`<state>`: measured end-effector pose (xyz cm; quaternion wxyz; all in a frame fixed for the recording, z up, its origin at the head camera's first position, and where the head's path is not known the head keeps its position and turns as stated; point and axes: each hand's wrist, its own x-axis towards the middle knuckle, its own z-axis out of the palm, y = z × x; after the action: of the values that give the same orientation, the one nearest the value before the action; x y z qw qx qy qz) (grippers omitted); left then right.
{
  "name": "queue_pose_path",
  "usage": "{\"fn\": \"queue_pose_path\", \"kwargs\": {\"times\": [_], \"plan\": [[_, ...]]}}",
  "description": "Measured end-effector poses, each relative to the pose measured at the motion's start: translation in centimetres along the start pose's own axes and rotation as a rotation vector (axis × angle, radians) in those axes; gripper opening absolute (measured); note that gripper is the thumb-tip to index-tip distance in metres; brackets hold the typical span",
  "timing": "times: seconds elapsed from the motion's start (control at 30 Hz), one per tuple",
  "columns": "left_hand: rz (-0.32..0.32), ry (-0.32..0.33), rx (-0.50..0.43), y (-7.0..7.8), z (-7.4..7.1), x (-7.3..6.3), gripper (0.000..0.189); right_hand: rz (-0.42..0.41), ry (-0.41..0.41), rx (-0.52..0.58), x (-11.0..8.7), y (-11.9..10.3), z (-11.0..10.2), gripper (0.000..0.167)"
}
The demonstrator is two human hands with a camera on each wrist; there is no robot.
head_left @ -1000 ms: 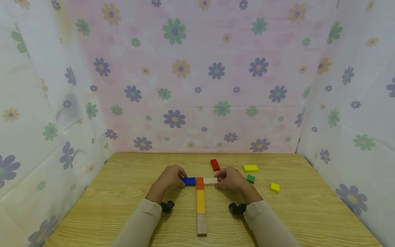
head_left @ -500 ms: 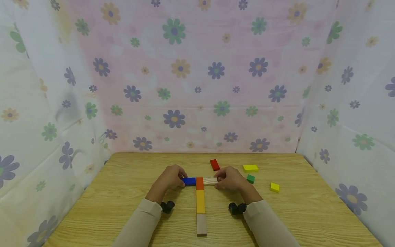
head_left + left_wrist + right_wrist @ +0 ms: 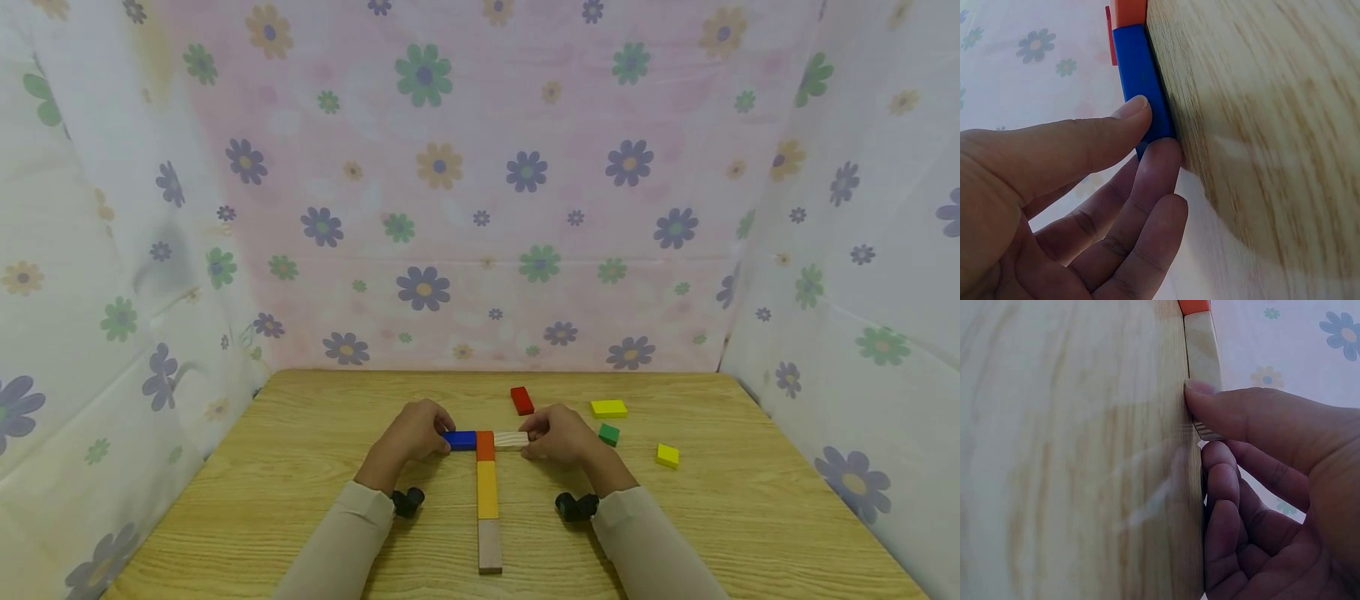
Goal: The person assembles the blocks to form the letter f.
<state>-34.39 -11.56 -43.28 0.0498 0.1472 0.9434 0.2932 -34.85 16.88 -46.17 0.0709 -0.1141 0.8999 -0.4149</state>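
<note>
My left hand (image 3: 415, 433) pinches the outer end of a blue wooden block (image 3: 462, 440) between thumb and fingers. On the other side, my right hand (image 3: 562, 435) grips the outer end of a plain, pale wooden block (image 3: 512, 440). Between the two lies an orange-red block (image 3: 485, 446), with the inner ends of both right up against it. A yellow-orange block (image 3: 487, 490) and a greyish-brown block (image 3: 490, 546) continue in line toward me, so the row forms a T. In the left wrist view, the thumb lies on the blue block (image 3: 1141, 75), fingertips at its end.
Loose blocks lie on the wooden table (image 3: 300, 517): a red one (image 3: 522, 401) behind the right hand, a long yellow one (image 3: 609, 409), a green one (image 3: 609, 435) and a small yellow one (image 3: 667, 456) farther right. Flowered cloth (image 3: 480, 250) stands around the back and sides.
The blue block has shifted very slightly right, and the thin gap between it and the orange-red block has closed. Both hands keep nearly the same place and hold.
</note>
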Motion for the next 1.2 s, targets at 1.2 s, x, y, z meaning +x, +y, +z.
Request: {"fn": "queue_pose_path", "kwargs": {"times": [1.2], "plan": [[-0.048,-0.033,-0.115,-0.43,-0.22,-0.26,0.028,-0.005,0.001,-0.013,0.03,0.20,-0.02,0.030]]}}
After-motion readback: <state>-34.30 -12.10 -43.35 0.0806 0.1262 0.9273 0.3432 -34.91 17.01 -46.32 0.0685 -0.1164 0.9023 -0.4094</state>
